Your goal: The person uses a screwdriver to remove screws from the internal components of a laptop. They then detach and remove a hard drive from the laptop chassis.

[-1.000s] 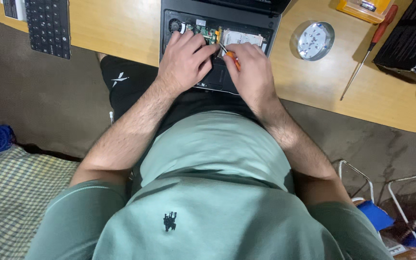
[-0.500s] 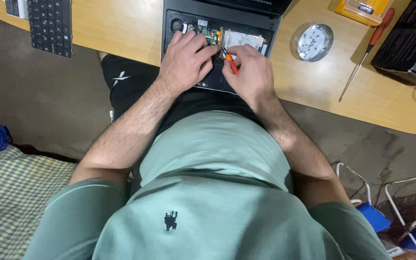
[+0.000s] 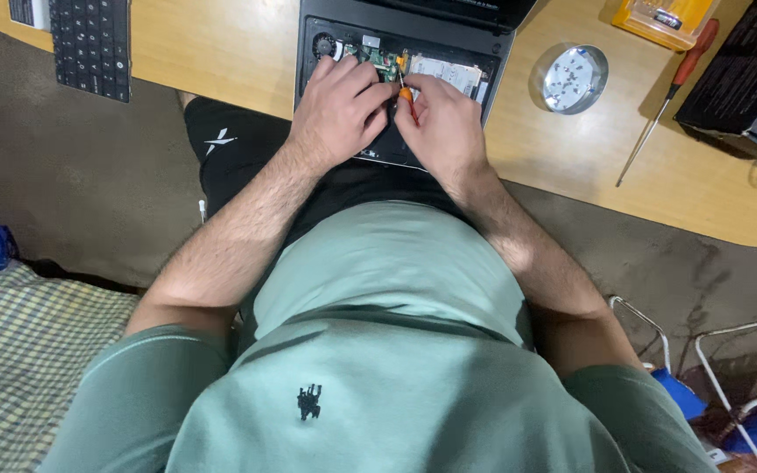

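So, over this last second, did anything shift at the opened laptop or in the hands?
Very little. The right hand kept its grip on the small orange-handled screwdriver, with only slight shifts over the exposed boards. The left hand stayed resting on the opened laptop. The round metal disc, long red-handled screwdriver and keyboard on the desk did not move.

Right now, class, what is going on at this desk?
A person in a green shirt sits at a wooden desk, both hands inside an opened laptop whose circuit boards are exposed. The right hand grips a small orange-handled screwdriver, tip pointing into the boards. The left hand rests on the laptop beside it, fingers touching the tool's handle. A second, red-handled screwdriver, a round metal dish and a black keyboard lie untouched on the desk.
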